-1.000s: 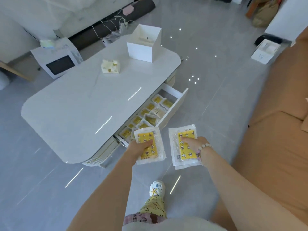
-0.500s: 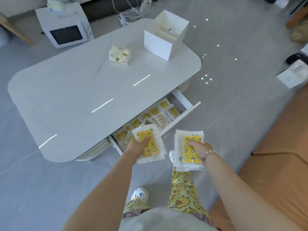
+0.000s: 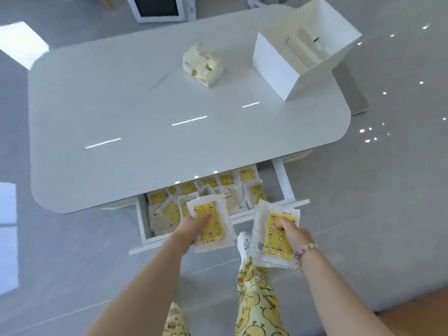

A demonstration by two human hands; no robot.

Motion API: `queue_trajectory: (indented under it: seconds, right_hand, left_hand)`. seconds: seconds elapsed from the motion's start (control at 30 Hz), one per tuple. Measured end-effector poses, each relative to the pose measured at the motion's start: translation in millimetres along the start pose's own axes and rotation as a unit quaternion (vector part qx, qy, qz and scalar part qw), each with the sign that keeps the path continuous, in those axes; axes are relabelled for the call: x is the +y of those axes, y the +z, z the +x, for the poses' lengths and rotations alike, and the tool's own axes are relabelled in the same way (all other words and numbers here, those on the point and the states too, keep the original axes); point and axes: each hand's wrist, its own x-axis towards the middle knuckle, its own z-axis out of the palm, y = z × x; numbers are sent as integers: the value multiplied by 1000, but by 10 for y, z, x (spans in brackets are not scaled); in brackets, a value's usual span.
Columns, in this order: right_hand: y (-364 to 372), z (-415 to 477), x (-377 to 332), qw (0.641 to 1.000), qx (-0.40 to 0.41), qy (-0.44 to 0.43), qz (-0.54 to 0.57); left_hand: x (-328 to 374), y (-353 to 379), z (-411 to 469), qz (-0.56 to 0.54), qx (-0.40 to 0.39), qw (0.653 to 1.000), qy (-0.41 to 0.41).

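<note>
As seen from the head camera, pinched flat and face-up in the left grip [image 3: 191, 230]: one yellow packet [image 3: 214, 226], thumb pressed on the printed face, fingers tucked underneath, most of the wrapper reaching forward past the grip and over the front rail of the open drawer [image 3: 282, 175]; pinched likewise in the right grip [image 3: 294, 235]: a stack of packets [image 3: 269, 241], thumb on the top one, held by the near right corner, the rest jutting left and forward, just short of the drawer front; neither bundle touching the other.

Compared with half a second ago: same hold on both; both bundles nearer the drawer, left one now overlapping its front; tabletop [image 3: 145, 105] closer and squarer in view; white shoe [image 3: 243, 241] now showing between the two bundles.

Around: loose packets [image 3: 247, 175] overlapping inside the drawer, some hidden behind the held packet, the back ones under the tabletop edge; on the tabletop, well apart from both grips, a cream tissue pack [image 3: 202, 65] and an open white box [image 3: 276, 66] at the far right corner; beyond the far edge, a white appliance [image 3: 157, 8] on the grey floor [image 3: 388, 190]; beaded bracelet [image 3: 306, 249] on the right wrist.
</note>
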Motion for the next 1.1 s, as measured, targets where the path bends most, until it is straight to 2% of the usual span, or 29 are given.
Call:
queue_trajectory:
  seconds: [0.13, 0.27, 0.47, 0.6, 0.73, 0.83, 0.97, 1.1]
  right_hand:
    - [-489, 414, -167, 1000, 20, 13, -12]
    - [-688, 834, -264, 1000, 19, 6, -9]
    - [-501, 1635, -234, 1000, 6, -12, -10]
    - [-406, 2059, -206, 998, -23, -57, -13]
    - [-414, 2315, -182, 995, -22, -98, -20]
    - [-432, 2395, -109, 995, -21, -97, -17]
    - [-418, 2428, 41, 996, -30, -82, -36]
    - [-365, 2483, 111, 997, -39, -56, -42]
  left_hand:
    - [101, 587, 171, -84, -5, 996, -36]
    - [212, 966, 471, -85, 19, 995, -43]
    - [376, 1399, 1418, 31, 73, 996, 30]
    - [610, 1696, 2070, 129, 105, 984, 65]
    - [842, 2063, 2670, 181, 87, 977, 69]
    - [911, 2288, 2939, 231, 71, 964, 109]
    - [839, 2421, 3215, 257, 79, 956, 119]
    - [802, 2419, 3433, 234, 84, 959, 133]
